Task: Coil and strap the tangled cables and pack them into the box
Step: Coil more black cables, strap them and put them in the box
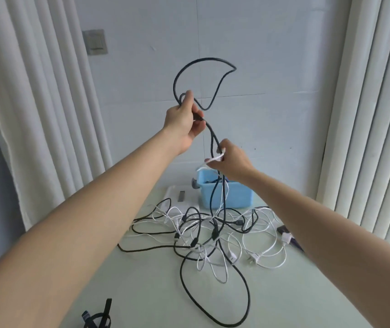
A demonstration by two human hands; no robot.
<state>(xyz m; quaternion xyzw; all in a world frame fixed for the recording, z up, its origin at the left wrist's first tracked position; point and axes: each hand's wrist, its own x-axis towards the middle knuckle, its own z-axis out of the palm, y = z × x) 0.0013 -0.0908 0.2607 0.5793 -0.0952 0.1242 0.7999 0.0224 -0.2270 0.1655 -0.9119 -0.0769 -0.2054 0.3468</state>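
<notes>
Cables [214, 232] litter pale table [146, 287] — curtains [35, 102] flanking.

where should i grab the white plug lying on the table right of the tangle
Pinch the white plug by its body, coming down from above. It lies flat on the table at the near right edge of the tangle, its cord running off to the right, so the body looks clear of other cables.

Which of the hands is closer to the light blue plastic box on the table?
Right. The right hand, pinching white cable, is just above the light blue plastic box; the left hand grips black cable higher up, farther left.
</notes>
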